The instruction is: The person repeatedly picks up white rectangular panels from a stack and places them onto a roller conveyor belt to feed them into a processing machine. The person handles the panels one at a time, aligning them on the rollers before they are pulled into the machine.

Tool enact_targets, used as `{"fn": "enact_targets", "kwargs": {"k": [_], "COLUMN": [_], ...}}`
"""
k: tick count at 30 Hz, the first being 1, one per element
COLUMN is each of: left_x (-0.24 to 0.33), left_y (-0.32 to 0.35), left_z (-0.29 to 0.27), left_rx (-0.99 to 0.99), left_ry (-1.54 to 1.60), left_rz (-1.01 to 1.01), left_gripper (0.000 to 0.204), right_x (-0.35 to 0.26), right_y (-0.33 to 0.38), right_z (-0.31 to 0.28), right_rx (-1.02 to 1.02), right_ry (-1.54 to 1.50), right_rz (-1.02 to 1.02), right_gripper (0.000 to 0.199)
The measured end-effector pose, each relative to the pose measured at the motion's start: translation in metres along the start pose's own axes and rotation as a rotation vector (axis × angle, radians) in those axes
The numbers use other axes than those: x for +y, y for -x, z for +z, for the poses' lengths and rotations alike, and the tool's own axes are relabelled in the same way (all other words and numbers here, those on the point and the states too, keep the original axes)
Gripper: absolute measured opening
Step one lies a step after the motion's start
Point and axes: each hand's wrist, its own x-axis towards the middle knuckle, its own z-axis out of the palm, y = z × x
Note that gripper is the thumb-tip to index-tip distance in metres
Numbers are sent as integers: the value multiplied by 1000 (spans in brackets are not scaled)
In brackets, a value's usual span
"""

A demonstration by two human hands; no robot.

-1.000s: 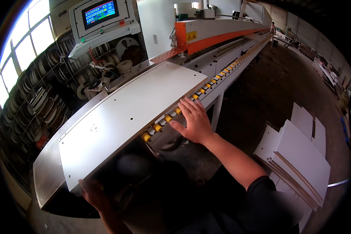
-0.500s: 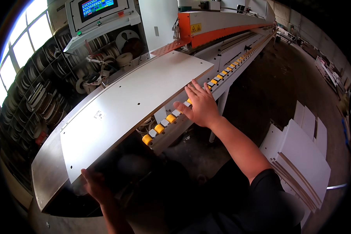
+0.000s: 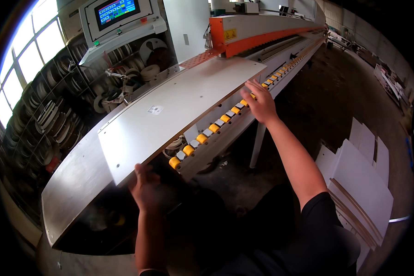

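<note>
Left fingers (image 3: pixel 140 171) are by the white panel's (image 3: pixel 179 101) near corner — can't tell if they're pinching it. It lies at their 1 o'clock, long axis 8-to-2. Right fingers (image 3: pixel 257 90), loosely spread, are nearer its far end — panel at their 9.

Panel (image 3: pixel 170 124): white, long, rectangular. Brown core exposed along near-right edge. Face pierced by several dark holes (image 3: pixel 201 96), pale label (image 3: pixel 155 110) stuck on. Laid flat on table (image 3: pixel 80 179), left of yellow rollers (image 3: pixel 214 128), length angled near-left to far-right.
</note>
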Motion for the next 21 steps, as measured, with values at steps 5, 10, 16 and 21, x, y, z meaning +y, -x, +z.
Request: {"fn": "enact_targets", "kwargs": {"k": [5,10,16,21], "left_x": [-7,-43,-205,-261], "left_y": [-6,15,109,181], "left_z": [27,13,-11,-25], "left_rx": [-152,-368,-138,-808], "left_ry": [-49,48,-88,-661], "left_rz": [89,43,-411,177], "left_gripper": [39,28,30,24], "right_x": [-10,40,116,155], "right_y": [97,237,389,449], "right_z": [-24,-61,-127,-185], "right_rx": [174,298,606,874], "right_ry": [-367,-457,-469,-532], "right_rz": [112,498,1175,1329], "right_gripper": [39,29,40,49]}}
